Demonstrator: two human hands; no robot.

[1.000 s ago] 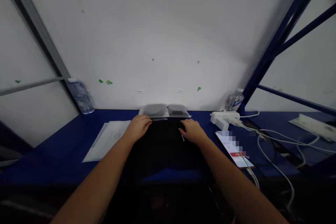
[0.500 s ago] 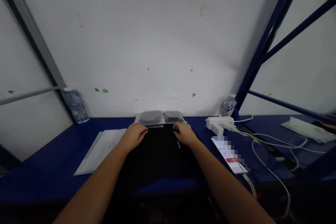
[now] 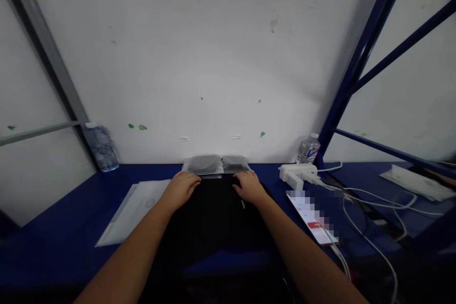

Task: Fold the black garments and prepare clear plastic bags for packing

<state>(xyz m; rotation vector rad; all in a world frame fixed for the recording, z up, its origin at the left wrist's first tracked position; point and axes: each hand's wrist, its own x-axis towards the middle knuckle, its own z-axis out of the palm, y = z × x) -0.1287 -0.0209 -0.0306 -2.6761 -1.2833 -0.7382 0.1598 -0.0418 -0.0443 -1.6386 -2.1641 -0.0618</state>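
Observation:
A black cloth item (image 3: 217, 218) with a small white label near its right side lies on the blue table between my forearms. My left hand (image 3: 183, 190) rests at its far left corner, fingers bent together at the fabric. At the far right corner is my right hand (image 3: 248, 187), with its thumb and fingers apart over the cloth. Just beyond both hands, two translucent plastic packets (image 3: 203, 165) lie side by side against the wall.
White plastic bags (image 3: 142, 204) lie left of my left arm. A large bottle (image 3: 102, 148) stands back left, a smaller bottle (image 3: 308, 149) back right. A power strip (image 3: 299, 171), a phone (image 3: 309, 216) and white cables lie to the right.
The view has tilted up slightly, so the scene sits lower. The fingers of my right hand have spread from a closer pinch; my left hand stays at the cloth's corner.

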